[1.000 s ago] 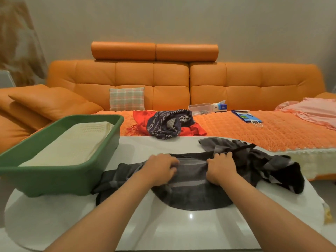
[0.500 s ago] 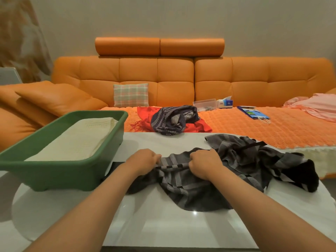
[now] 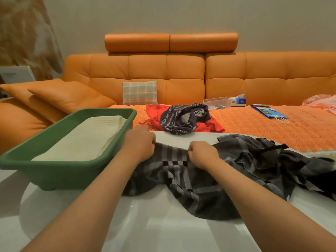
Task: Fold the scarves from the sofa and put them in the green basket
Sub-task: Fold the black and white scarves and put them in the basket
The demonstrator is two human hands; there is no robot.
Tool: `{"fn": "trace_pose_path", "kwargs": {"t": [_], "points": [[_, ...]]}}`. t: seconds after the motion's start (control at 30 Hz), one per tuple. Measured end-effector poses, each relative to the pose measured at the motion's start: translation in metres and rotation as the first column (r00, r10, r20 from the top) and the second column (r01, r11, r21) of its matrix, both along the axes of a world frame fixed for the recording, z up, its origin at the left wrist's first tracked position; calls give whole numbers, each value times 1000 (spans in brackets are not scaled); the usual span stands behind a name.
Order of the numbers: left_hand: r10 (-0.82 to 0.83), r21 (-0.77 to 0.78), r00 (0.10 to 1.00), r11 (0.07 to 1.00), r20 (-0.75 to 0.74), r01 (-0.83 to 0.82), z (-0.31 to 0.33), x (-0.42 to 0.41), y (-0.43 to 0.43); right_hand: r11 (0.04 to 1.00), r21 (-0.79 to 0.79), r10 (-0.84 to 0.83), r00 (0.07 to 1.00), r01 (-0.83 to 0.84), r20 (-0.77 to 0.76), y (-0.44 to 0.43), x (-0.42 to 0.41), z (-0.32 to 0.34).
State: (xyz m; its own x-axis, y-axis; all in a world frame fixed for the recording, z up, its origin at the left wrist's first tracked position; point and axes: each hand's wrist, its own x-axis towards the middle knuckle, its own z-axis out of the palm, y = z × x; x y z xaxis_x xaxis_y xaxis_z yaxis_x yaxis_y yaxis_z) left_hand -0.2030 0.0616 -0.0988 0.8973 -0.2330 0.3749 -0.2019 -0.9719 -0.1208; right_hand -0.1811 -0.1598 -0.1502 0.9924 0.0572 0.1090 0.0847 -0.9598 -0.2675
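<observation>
Both grips closed on the far edge of the grey checked scarf (image 3: pixel 190 180). My left hand (image 3: pixel 139 144) pinches the edge at its left end, knuckles up, close by the basket's near-right wall. My right hand (image 3: pixel 202 154) pinches the same edge further right, fingers curled under so the cloth between the two is drawn into a fairly straight line. I judge that is the point of holding it so: a taut edge gives me a true line to fold along.

The rest of the scarf is not yet tamed. It sags toward me over the white surface (image 3: pixel 154 224) in a loose lobe, and to the right it is bunched in dark rumpled folds reaching the surface's far-right side. That heap needs drawing out flat before any fold will sit square.

Green basket (image 3: pixel 54 171) stands on the surface at my left, touching or just beside the scarf's left end, kept near so a folded piece goes in with a short move. A folded cream cloth (image 3: pixel 85 140) already lies inside.

Still on the sofa (image 3: pixel 163 82) beyond: a navy striped scarf (image 3: pixel 181 119) heaped on top of a red scarf (image 3: pixel 212 125). Both unfolded, so by my reckoning the task is less than half done.
</observation>
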Motion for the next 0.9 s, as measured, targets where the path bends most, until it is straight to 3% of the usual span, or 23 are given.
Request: {"fn": "trace_pose_path", "kwargs": {"t": [0.1,0.17,0.23,0.3,0.37,0.43,0.5,0.53,0.6,0.67,0.7,0.8,0.9], "points": [[72,-272,991,962,115,-39,1,17,2,930,350,-180,970,114,163,0,9,10],[104,-558,995,825,-9,-91,-4,25,0,865,479,-262,949,151,174,0,12,13],[9,-676,982,724,-186,-135,-14,25,-5,871,464,-225,970,160,89,-1,13,11],[-62,-628,961,768,-271,-127,-25,18,-6,915,379,-111,990,137,-89,-1,10,3],[-67,-548,970,833,-234,-75,-34,11,-1,962,269,-2,983,52,-183,1,5,-5],[-103,-455,973,890,-207,-3,-40,2,6,986,159,54,998,-48,-34,5,-2,-7],[-169,-369,939,928,-301,48,-43,-11,12,982,90,150,972,-169,183,11,-16,-1],[-188,-327,920,942,-343,70,-45,-17,15,969,75,218,955,-237,202,13,-23,2],[-174,-253,909,964,-378,80,-49,-24,22,942,11,336,941,-336,39,17,-39,4],[-143,-249,912,967,-384,47,-56,-25,31,936,-101,321,937,-336,-139,17,-49,1],[-132,-263,913,964,-386,28,-57,-26,35,936,-148,296,942,-319,-158,16,-52,0],[-118,-244,927,969,-356,29,-62,-27,42,947,-192,239,964,-259,-120,7,-58,2],[-111,-252,956,967,-271,41,-54,-27,37,992,-55,114,992,-116,-44,-5,-60,9]]}}
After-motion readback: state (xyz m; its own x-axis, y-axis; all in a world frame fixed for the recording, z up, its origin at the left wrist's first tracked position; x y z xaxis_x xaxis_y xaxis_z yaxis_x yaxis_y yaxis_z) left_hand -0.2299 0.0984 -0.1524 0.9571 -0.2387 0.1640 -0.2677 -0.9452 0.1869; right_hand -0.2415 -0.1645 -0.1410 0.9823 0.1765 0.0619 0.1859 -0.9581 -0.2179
